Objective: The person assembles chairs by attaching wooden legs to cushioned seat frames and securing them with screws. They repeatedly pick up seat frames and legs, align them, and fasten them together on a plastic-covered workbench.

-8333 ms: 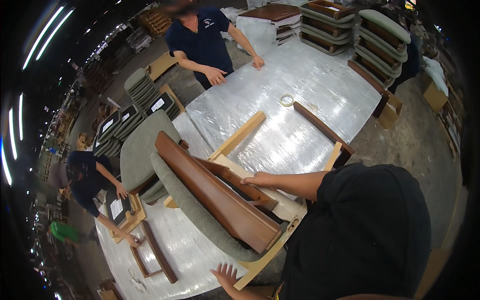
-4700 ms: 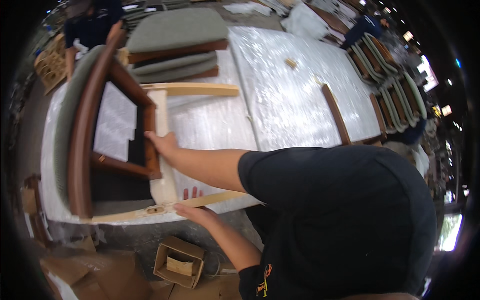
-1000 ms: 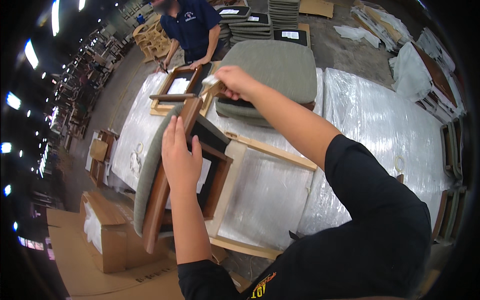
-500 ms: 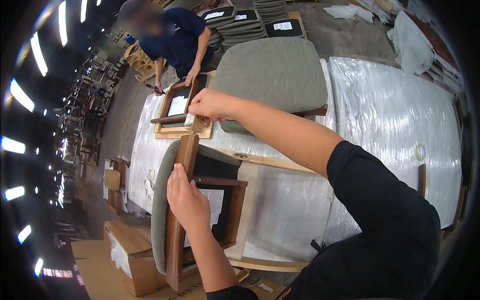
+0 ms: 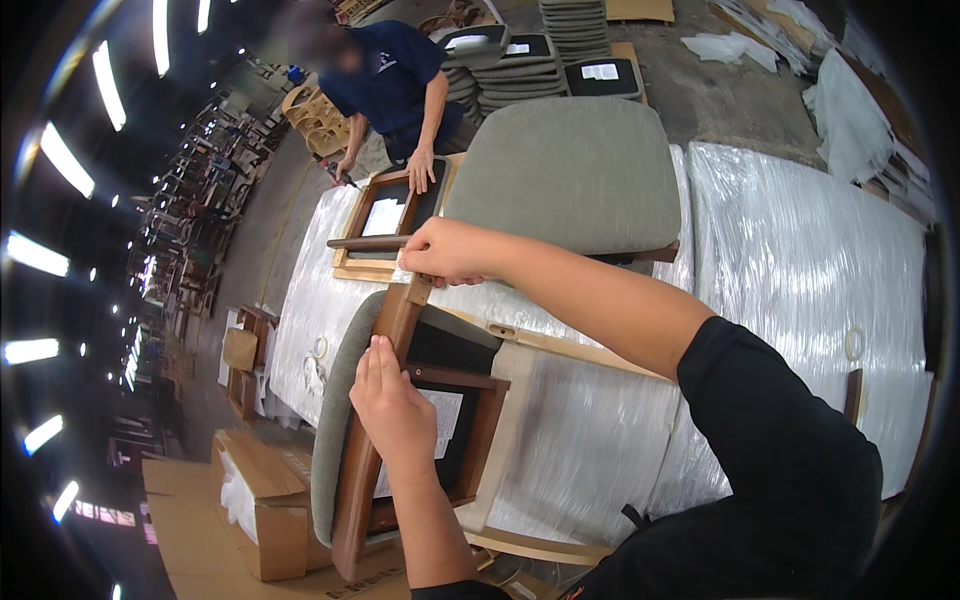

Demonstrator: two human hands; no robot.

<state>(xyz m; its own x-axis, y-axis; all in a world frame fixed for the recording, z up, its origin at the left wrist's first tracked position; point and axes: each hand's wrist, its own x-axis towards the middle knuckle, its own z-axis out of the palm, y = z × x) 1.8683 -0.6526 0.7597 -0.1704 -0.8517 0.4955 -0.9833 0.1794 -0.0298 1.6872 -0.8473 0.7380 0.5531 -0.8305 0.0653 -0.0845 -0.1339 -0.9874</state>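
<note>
A chair seat (image 5: pixel 340 430) with grey-green padding and a dark brown wooden frame stands on edge at the near left of a plastic-wrapped table (image 5: pixel 800 260), its underside facing me. My left hand (image 5: pixel 392 410) grips the frame's long brown rail at mid-length. My right hand (image 5: pixel 450 252) holds the rail's upper end, where a light wooden piece (image 5: pixel 418 290) sticks out. A pale wooden chair frame (image 5: pixel 520 400) lies flat under the seat.
A second grey-green seat cushion (image 5: pixel 570 175) lies padding-up beyond my right hand. A person in a dark blue shirt (image 5: pixel 395 85) leans on another seat frame (image 5: pixel 385 220) at the table's far end. Stacked cushions (image 5: pixel 575 30) sit behind. Cardboard boxes (image 5: pixel 255 500) stand on the floor at left.
The view has dipped and shifted. The upright seat has stayed in both hands, my left hand sliding slightly up the rail and my right hand staying at its top end.
</note>
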